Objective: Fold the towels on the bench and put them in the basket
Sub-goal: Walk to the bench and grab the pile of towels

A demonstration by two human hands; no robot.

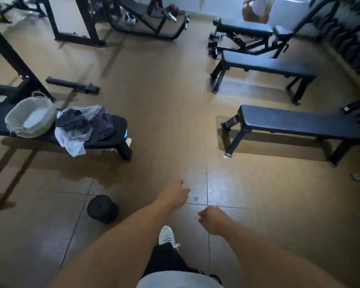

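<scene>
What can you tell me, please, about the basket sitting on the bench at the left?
The basket is round, pale grey-white and looks like soft woven fabric or rope, with a loop handle at its far rim. It sits upright on the black padded bench at the left, its open mouth tilted slightly toward the camera. Its inside looks pale; no folded towel is clearly visible in it. The heap of unfolded dark and light towels lies right beside it, seemingly touching its side. Neither hand is near it.
</scene>
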